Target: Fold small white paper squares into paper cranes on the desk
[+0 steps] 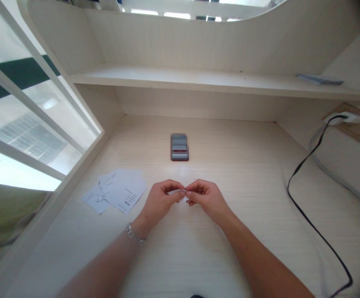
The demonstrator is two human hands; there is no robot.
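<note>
- Left hand [158,199]: fingers curled, thumb and forefinger pinched on the left end of a small white paper slip [176,191]. A bracelet [134,234] sits on the wrist.
- Right hand [207,198]: likewise closed, its fingertips gripping the right end of the slip. The two sets of fingertips meet almost tip to tip over it.
- Paper slip: held between both hands just above the surface [254,186], near its middle. The long axis runs left to right, from one hand to the other. Fingers cover most of the slip, so its full shape cannot be told. Neither hand is nearer; both grip it alike.
- Loose sheets [119,191]: a small overlapping spread of white printed papers, lying flat to the left of the left hand, near it but not touching.
- Dark box [179,147]: a small blurred oblong straight ahead, beyond the hands and apart from them, its long axis pointing away from the person.
- Cable [303,165]: black, lying across the right part of the surface, well apart from the right hand, and rising to a socket [349,119] on the right wall.
- Shelf [198,80]: above the back of the surface, carrying a flat item [320,78] at its right end.
</note>
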